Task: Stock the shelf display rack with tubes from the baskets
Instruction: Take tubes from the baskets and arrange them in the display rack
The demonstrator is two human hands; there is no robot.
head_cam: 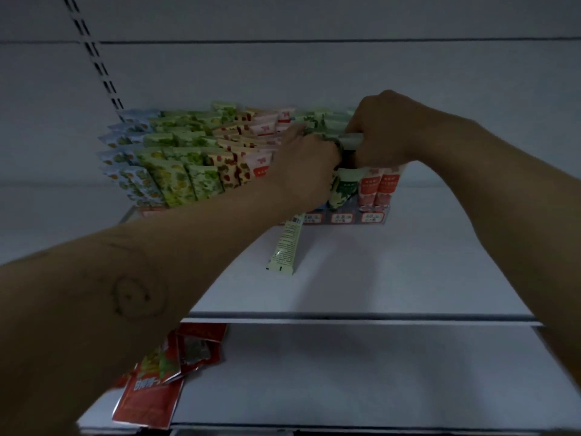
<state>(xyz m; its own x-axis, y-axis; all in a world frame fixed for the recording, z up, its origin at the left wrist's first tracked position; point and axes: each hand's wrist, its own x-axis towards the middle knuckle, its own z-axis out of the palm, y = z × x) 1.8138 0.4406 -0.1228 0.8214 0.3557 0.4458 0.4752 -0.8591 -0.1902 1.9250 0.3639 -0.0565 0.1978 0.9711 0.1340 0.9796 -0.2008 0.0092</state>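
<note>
A clear display rack (358,219) stands on the white upper shelf (393,272), filled with rows of upright tubes (176,180) in blue, green, red-spotted and pink prints. My left hand (303,165) reaches into the green row right of centre, fingers curled among the tube tops; a pale green tube (284,247) hangs from under it toward the shelf. My right hand (386,130) grips the flat end of a green tube (353,141) above that same row. Two pink tubes (379,187) stand at the rack's right front.
Red snack packets (163,379) lie in a loose pile on the lower shelf (361,372) at left. A slotted upright (94,58) runs up the grey back wall. Bare shelf surface stretches right of the rack.
</note>
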